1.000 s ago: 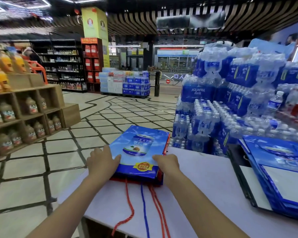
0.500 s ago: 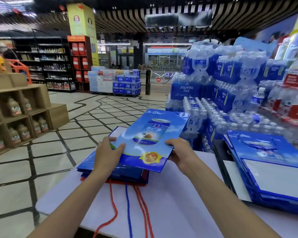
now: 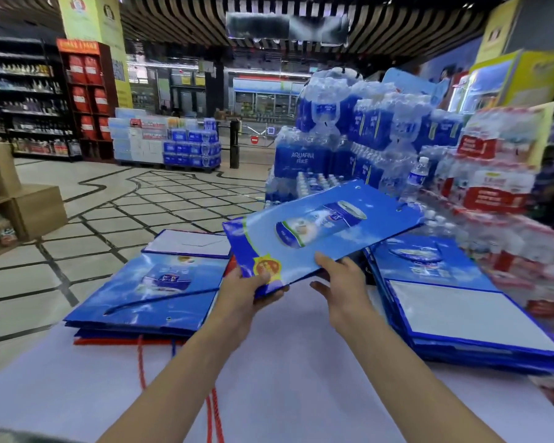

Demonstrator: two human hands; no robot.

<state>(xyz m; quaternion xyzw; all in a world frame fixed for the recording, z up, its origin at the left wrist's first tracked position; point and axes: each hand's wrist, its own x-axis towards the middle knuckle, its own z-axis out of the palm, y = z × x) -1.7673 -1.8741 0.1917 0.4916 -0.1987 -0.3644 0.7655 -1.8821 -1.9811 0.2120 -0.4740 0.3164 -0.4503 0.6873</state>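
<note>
One flat blue bag, can print, gold seal, tilted; left hand fingers clamp corner; right hand fingers spread.

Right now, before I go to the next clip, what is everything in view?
held bag: one, blue, flat, tilted above the table
left bag stack: one, blue over red, table's left
right bag stack: one, blue with white panel, table's right
cords: several, red and blue, trailing from left stack
table: one, white, in front
water packs: many, blue-labelled, behind table
wooden crates: several, brown, far left
left hand: grips held bag's near corner
right hand: fingers at bag's near edge, thumb apart
</note>
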